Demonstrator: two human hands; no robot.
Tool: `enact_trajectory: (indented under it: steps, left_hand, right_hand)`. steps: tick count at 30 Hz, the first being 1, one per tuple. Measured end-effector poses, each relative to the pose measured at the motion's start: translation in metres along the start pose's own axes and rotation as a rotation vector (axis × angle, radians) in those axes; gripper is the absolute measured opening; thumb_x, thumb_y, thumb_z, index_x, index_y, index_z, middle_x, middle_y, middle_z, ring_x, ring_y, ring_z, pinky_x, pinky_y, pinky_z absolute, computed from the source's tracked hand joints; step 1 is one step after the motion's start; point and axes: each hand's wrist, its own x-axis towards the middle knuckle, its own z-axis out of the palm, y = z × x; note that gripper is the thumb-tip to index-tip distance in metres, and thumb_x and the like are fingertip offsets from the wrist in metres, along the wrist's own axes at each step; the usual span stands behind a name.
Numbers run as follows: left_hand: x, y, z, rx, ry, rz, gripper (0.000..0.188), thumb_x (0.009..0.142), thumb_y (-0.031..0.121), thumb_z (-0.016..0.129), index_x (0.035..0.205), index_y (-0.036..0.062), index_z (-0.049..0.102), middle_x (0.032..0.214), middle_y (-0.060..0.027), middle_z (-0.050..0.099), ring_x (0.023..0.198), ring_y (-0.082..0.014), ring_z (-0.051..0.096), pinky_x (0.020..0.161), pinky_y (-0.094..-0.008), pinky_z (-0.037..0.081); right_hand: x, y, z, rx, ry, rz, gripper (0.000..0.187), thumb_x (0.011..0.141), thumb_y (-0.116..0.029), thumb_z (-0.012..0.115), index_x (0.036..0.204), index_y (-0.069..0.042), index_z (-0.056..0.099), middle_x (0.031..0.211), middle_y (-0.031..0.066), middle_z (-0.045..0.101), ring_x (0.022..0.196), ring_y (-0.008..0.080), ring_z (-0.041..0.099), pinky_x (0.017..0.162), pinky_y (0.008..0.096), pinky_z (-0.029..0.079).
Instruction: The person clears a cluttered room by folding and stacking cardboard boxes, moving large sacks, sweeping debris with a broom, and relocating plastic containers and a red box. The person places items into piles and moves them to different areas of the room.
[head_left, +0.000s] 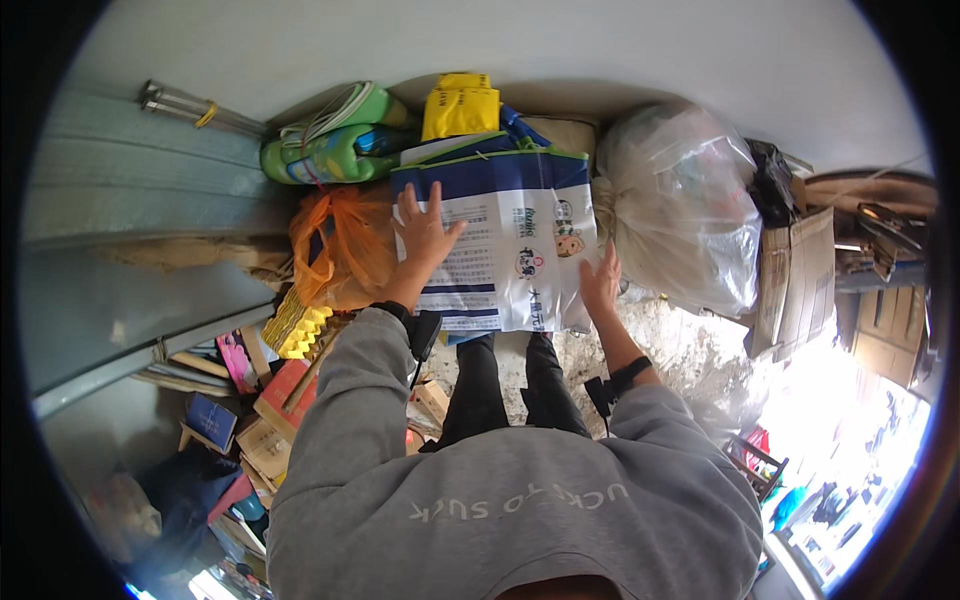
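Observation:
A large white and dark-blue printed bag [470,270] with green trim lies spread in front of me, above my legs. My left hand [426,238] rests on its left part with the fingers spread apart. At the right edge of the bag is my right hand [602,284], fingers stretched forward and the thumb apart, touching that side. Just left of the bag sits an orange plastic bag [345,250]. Right of it bulges a big tied translucent sack [685,210]. What lies beneath the printed bag is mostly hidden.
Yellow packets [460,108] and a green bundle [330,150] lie behind, against the wall. Metal tubes [195,108] stick out at the far left. Cardboard [800,280] stands at the right. Boxes [275,440] and yellow egg-tray material [295,325] clutter the left.

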Motion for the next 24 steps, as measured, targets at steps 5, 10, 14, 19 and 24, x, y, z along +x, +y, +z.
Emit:
enact_trajectory:
  steps: [5,10,14,19,24]
  left_hand:
    - [0.014,0.036,0.008,-0.010,-0.343,0.024,0.114,0.062,0.065,0.076,0.151,0.0248,0.017,0.155,-0.0227,-0.001,0.142,-0.0469,-0.002,0.098,-0.0766,0.013]
    - [0.035,0.040,0.034,0.055,-0.455,-0.105,0.128,0.056,0.072,0.075,0.153,0.0260,0.004,0.156,-0.0223,-0.009,0.142,-0.0478,-0.006,0.095,-0.0788,0.010]
    - [0.054,0.035,0.054,0.080,-0.497,-0.112,0.134,0.054,0.074,0.074,0.153,0.0204,0.001,0.154,-0.0259,-0.012,0.141,-0.0491,-0.010,0.095,-0.0792,0.007]
    - [0.083,0.027,0.091,0.109,-0.597,-0.125,0.142,0.053,0.076,0.072,0.151,0.0093,-0.005,0.151,-0.0330,-0.015,0.140,-0.0508,-0.013,0.096,-0.0774,0.001]
    - [0.103,0.021,0.125,0.173,-0.580,-0.109,0.147,0.052,0.077,0.072,0.150,0.0037,-0.009,0.149,-0.0356,-0.016,0.139,-0.0514,-0.013,0.101,-0.0725,-0.003]
  right_hand:
    - [0.024,-0.053,0.006,-0.136,-0.201,-0.010,0.110,0.066,-0.038,0.080,0.150,-0.012,0.014,0.148,0.0283,0.018,0.131,0.0483,0.030,0.106,0.0504,0.030]
    - [0.048,-0.056,0.020,-0.147,-0.397,0.128,0.116,0.065,-0.039,0.080,0.152,-0.017,0.006,0.147,0.0303,0.017,0.130,0.0507,0.030,0.106,0.0497,0.030]
    - [0.060,-0.042,0.042,-0.183,-0.424,0.146,0.115,0.066,-0.040,0.077,0.152,-0.018,0.005,0.149,0.0262,0.015,0.132,0.0468,0.027,0.102,0.0477,0.036]
    - [0.080,-0.014,0.087,-0.215,-0.435,0.126,0.111,0.069,-0.038,0.075,0.152,-0.017,0.005,0.149,0.0268,0.014,0.132,0.0493,0.024,0.102,0.0511,0.034]
    - [0.088,0.008,0.121,-0.266,-0.380,0.044,0.107,0.072,-0.038,0.073,0.152,-0.017,0.007,0.148,0.0274,0.014,0.130,0.0500,0.025,0.102,0.0541,0.032]
